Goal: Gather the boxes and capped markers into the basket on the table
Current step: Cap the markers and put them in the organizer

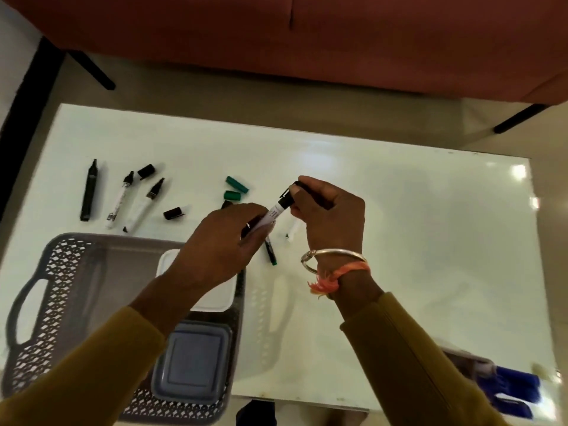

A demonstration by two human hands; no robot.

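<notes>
My left hand (229, 241) grips the white barrel of a marker (274, 212) above the table. My right hand (327, 210) pinches a black cap (292, 192) at that marker's tip. A grey lattice basket (52, 290) sits at the near left and holds a white box (215, 295) and a grey-blue box (192, 362). Three uncapped markers (89, 190) lie at the far left with two black caps (146, 171) near them. Two green caps (236, 184) lie beyond my hands. A green-ended marker (270, 252) and a white marker (292, 232) lie under my hands.
The glossy white table (415, 241) reaches far to the right. Blue objects (519, 385) lie at its near right corner. A red sofa (307, 35) with black legs stands beyond the table's far edge.
</notes>
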